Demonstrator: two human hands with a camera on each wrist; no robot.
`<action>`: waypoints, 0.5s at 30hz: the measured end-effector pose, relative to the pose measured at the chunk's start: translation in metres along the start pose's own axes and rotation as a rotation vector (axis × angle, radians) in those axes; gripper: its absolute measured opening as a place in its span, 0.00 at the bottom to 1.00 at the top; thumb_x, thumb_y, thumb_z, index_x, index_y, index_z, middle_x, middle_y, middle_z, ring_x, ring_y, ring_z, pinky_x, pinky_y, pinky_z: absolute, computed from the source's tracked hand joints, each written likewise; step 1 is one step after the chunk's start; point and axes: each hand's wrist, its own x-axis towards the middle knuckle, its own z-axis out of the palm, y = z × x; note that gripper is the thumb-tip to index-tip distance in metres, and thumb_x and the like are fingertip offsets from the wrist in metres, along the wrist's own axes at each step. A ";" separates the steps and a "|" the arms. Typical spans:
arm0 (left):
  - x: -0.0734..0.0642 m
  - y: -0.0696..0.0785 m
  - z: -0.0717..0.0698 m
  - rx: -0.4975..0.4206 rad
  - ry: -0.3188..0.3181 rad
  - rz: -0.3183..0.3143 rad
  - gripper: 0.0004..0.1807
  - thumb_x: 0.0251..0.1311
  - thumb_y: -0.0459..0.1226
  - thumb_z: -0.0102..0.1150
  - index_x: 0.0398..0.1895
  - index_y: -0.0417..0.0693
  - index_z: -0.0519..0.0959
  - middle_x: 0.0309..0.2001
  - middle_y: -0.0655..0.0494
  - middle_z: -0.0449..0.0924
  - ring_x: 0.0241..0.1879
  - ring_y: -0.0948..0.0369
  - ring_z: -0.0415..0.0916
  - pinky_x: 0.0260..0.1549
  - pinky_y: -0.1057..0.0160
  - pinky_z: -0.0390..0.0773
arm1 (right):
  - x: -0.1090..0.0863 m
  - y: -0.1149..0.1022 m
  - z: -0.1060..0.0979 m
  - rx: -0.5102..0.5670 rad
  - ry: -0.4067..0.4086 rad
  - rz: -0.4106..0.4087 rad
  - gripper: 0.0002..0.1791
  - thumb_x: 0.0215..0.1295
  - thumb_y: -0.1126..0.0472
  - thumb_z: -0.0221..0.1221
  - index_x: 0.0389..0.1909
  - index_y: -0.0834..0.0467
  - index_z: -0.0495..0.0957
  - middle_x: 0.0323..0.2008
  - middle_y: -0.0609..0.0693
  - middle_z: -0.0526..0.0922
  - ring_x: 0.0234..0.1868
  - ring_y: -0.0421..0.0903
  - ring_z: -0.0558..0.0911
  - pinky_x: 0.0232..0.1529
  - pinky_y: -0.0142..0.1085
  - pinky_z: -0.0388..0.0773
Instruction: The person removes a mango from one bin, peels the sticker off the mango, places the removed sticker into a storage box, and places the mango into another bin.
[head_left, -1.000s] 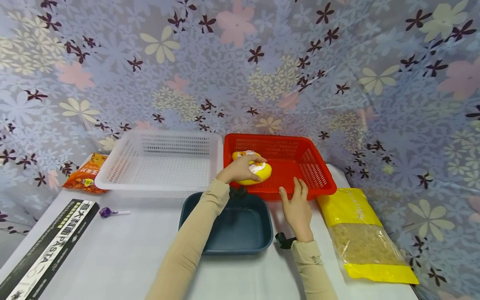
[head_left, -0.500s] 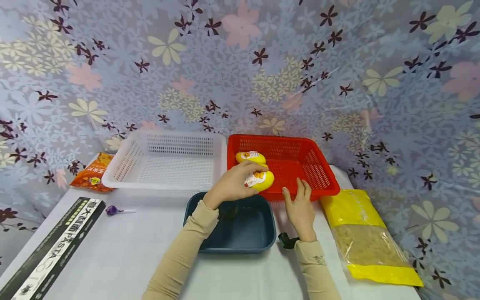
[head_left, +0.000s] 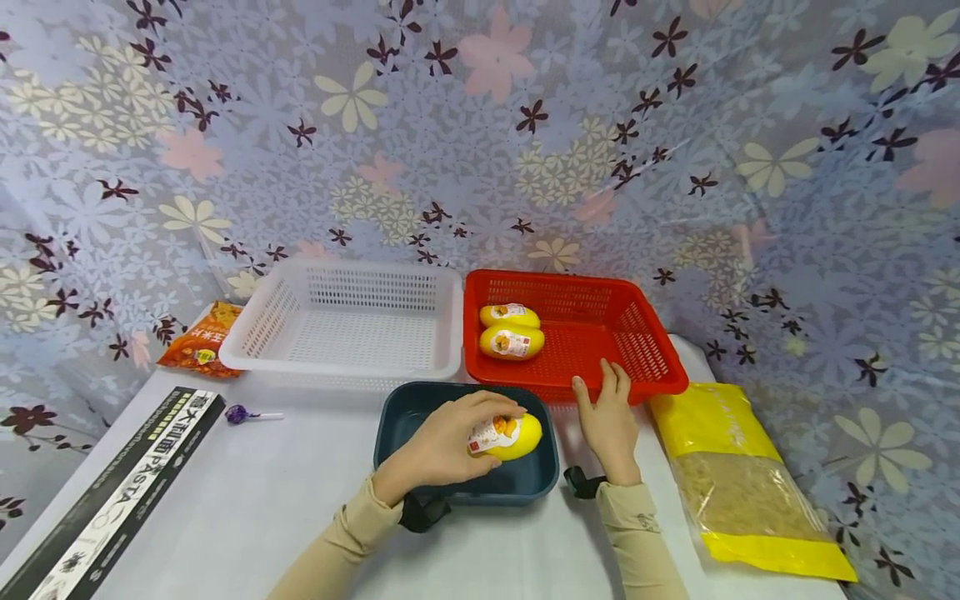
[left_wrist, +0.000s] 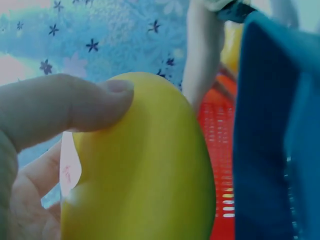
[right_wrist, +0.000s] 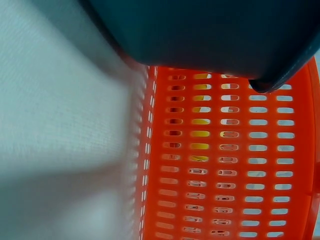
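Note:
My left hand (head_left: 452, 440) grips a smooth yellow mango-shaped pack (head_left: 517, 437) with a white label showing orange fruit. It is over the dark blue tray (head_left: 550, 472). In the left wrist view, the thumb presses on the yellow pack (left_wrist: 150, 150), beside the tray's blue wall (left_wrist: 265, 135). Two similar yellow packs (head_left: 512, 342) lie at the left of the red basket (head_left: 585, 287). My right hand (head_left: 609, 425) has its fingers extended at the basket's front rim. The right wrist view shows the basket's slotted wall (right_wrist: 240, 165) but not the hand.
A white basket (head_left: 360, 367) stands left of the red one, with an orange snack bag (head_left: 201, 343) beside it. A lollipop (head_left: 238, 414) and a long black pasta box (head_left: 112, 492) lie at left. A yellow-and-clear bag (head_left: 738, 479) lies at right.
My left hand has lifted the yellow mango-shaped pack from the red basket and carried it toward me, over the blue tray. The right hand has stayed at the basket's rim.

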 end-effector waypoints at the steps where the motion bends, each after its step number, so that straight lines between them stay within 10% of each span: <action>1: -0.004 0.001 0.001 0.004 0.000 -0.002 0.33 0.47 0.35 0.73 0.60 0.56 0.75 0.62 0.59 0.73 0.54 0.60 0.72 0.51 0.58 0.75 | 0.000 0.000 0.000 -0.001 -0.004 0.003 0.41 0.71 0.36 0.41 0.75 0.59 0.50 0.73 0.62 0.51 0.41 0.66 0.81 0.40 0.58 0.78; 10: -0.048 0.011 0.020 0.054 0.015 0.139 0.36 0.44 0.37 0.74 0.61 0.60 0.74 0.62 0.62 0.73 0.57 0.64 0.72 0.47 0.66 0.71 | 0.000 0.001 -0.001 -0.004 -0.016 0.007 0.41 0.71 0.37 0.43 0.74 0.59 0.50 0.73 0.62 0.51 0.41 0.66 0.81 0.41 0.57 0.78; 15: -0.073 0.007 0.040 0.049 -0.079 0.234 0.37 0.45 0.36 0.72 0.62 0.62 0.72 0.63 0.64 0.72 0.59 0.66 0.70 0.49 0.69 0.70 | 0.001 0.001 -0.004 -0.006 -0.033 0.010 0.41 0.71 0.36 0.43 0.75 0.59 0.50 0.73 0.61 0.51 0.40 0.64 0.81 0.41 0.57 0.79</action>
